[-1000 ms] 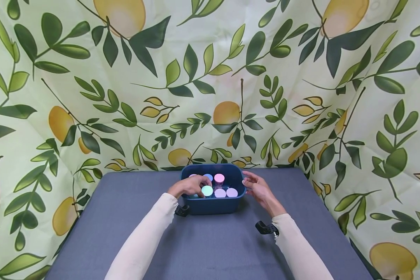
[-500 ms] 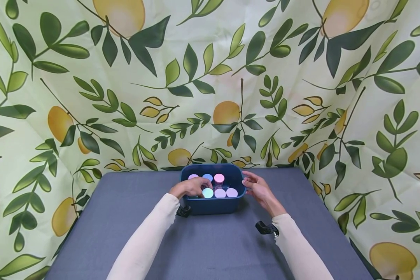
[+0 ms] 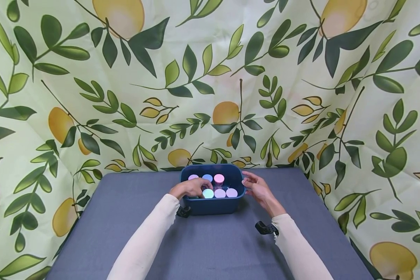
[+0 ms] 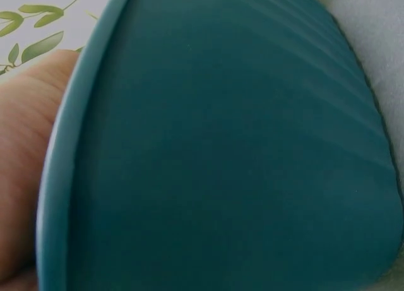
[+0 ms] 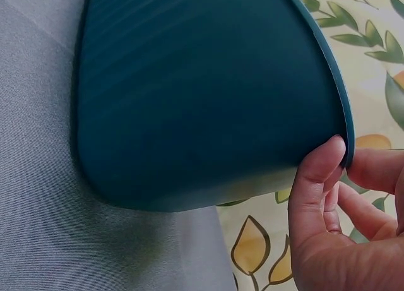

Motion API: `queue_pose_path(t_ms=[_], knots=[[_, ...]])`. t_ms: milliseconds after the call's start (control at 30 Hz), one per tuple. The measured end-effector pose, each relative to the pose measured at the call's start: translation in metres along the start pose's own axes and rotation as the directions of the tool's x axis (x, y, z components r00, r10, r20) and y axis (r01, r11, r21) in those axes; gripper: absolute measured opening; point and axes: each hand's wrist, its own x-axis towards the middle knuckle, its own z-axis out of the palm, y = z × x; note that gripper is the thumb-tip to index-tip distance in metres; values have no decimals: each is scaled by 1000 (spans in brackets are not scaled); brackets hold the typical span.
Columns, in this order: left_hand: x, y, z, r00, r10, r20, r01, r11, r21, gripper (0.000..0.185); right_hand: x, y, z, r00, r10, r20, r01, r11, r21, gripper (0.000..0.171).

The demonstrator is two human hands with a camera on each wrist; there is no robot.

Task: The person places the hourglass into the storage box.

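A dark blue bin stands on the table near the back, holding several small jars. Over its left side reaches my left hand, its fingers curled at a mint-lidded jar in the front row; the fingertips are partly hidden. In the left wrist view the bin wall covers most of the hand. At the bin's right end, my right hand pinches the rim between thumb and finger, plain in the right wrist view, where the thumb lies against the outer wall.
Lilac-lidded jars sit right of the mint one. Behind are a pink-lidded jar, a blue lid and another lilac lid. A leaf-and-lemon cloth hangs behind the grey table.
My left hand and the mint-lidded jar have shifted slightly right and down in the bin, and the lilac lid behind shows more. The right hand stays at the rim.
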Motion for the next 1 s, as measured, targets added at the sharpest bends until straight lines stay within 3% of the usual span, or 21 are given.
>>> queue_pose_path(t_ms=[167,333,600,833,1000], knots=[[-3,1,-2,1000,-25,-7,25,1000,10,41,2,1,0,1000,-7,12,7,1000,4,47],[-12,4,-6,1000,7,-26,-7,1000,-12,44,2,1,1,1000,-10,24,10,1000,-5,48],[-32,8,-13,989,44,-144,-48,999,-24,45,4,0,3,1000,1,9,-1,1000,0,47],[-48,10,-12,962,76,-260,-91,995,-46,33,3,-1,3,1000,1,11,-1,1000,-9,47],[-56,11,-7,929,99,-356,-125,991,-50,30,4,-1,2,1000,-5,8,6,1000,-15,47]])
